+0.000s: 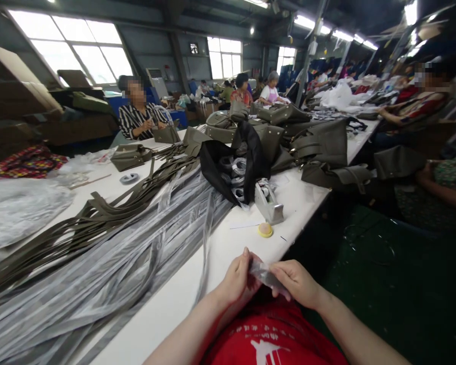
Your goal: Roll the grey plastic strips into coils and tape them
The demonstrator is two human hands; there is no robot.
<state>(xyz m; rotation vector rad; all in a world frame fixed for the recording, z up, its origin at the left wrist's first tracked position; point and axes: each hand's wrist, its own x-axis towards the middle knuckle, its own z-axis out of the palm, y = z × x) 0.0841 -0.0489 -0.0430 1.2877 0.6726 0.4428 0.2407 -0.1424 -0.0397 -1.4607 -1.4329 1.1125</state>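
My left hand [238, 278] and my right hand [294, 283] meet low in the view, just above my red shirt. Between them is a small grey piece in clear plastic [265, 274]. The left fingers grip one end of it, with the thumb pointing up; the right thumb and fingers pinch the other end. What lies inside the plastic is hard to make out. On the white table [231, 248] in front of my hands are a round yellow-rimmed container [265, 230] and a grey tape dispenser [268, 203].
Long plastic-wrapped straps [137, 248] and bare olive straps [99, 218] spread across the left. A black bag [216, 165] holds wrapped coils. Olive handbags [319, 142] pile up behind. A co-worker in stripes [137, 119] sits across; another person's arm [446, 187] is at right.
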